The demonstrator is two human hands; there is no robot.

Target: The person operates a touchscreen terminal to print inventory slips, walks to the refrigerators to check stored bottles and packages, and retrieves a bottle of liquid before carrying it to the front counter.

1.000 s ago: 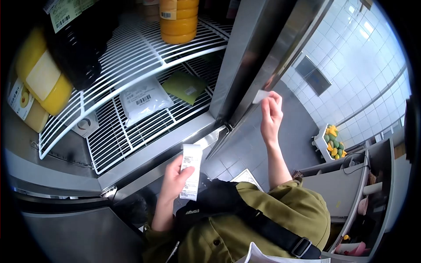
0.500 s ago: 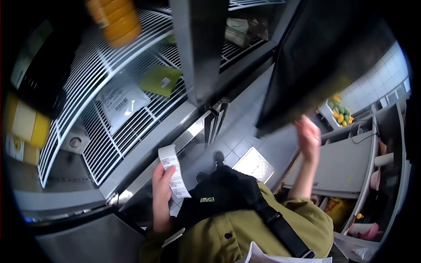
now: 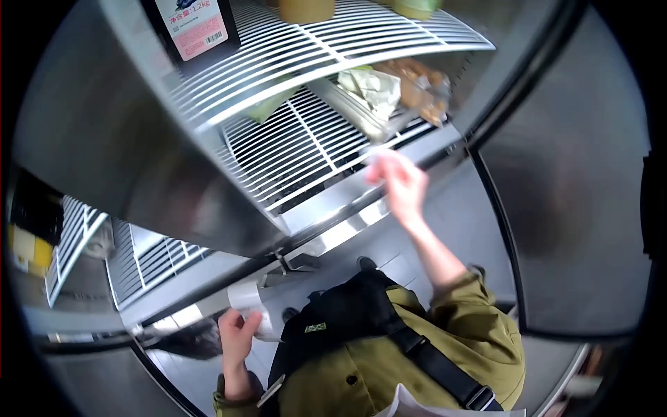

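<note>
My left hand [image 3: 238, 333] is closed on a printed paper receipt [image 3: 244, 297], which curls at the top and hangs over the floor in front of the fridge. My right hand [image 3: 399, 182] is raised at the front edge of the lower wire shelf [image 3: 302, 139]; motion smears its fingers, so I cannot tell whether they hold anything. Just beyond them lie a long clear container [image 3: 351, 111], a crumpled whitish packet [image 3: 375, 90] and a clear bag of brown pieces [image 3: 424, 90]. A green packet [image 3: 271, 104] sits further left on that shelf.
The fridge door [image 3: 570, 201] stands wide open on my right. On the upper shelf are a dark bottle with a pink label [image 3: 198, 31] and a yellowish container [image 3: 306, 8]. A second compartment with wire shelves [image 3: 149, 254] opens at left, behind a metal panel [image 3: 139, 125].
The right-hand fridge door has swung open. My right hand has left the door and moved to the lower shelf. The view has turned right; my left hand still holds the receipt.
</note>
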